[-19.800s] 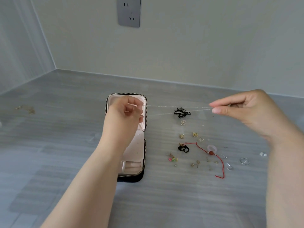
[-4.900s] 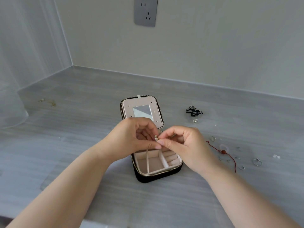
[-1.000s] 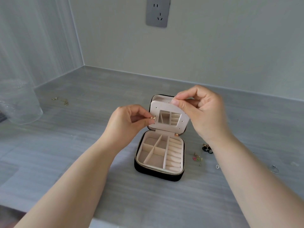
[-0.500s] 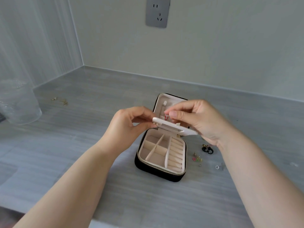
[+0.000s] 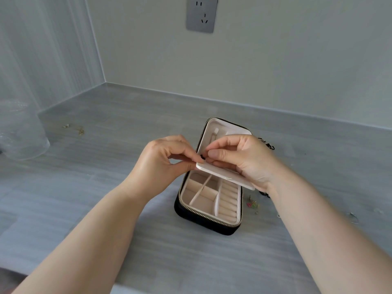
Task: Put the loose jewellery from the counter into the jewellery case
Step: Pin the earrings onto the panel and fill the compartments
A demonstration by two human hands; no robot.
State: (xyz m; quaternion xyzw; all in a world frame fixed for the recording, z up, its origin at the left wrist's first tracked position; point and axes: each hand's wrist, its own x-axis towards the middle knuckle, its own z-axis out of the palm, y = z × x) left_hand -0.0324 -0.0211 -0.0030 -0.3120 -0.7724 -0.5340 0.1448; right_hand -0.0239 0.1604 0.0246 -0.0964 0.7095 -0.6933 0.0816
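Black jewellery case (image 5: 203,219) open, beige compartments, left hand (image 5: 161,164), right hand (image 5: 244,160) pinch-grip its panel (image 5: 224,174)

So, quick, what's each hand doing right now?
Left hand: pinching a tiny piece at the corner of the inner flap; too small to name.
Right hand: gripping that flap, thumb on top.

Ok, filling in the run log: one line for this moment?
left hand: pinches flap corner | right hand: holds flap | case: open | earrings: on counter
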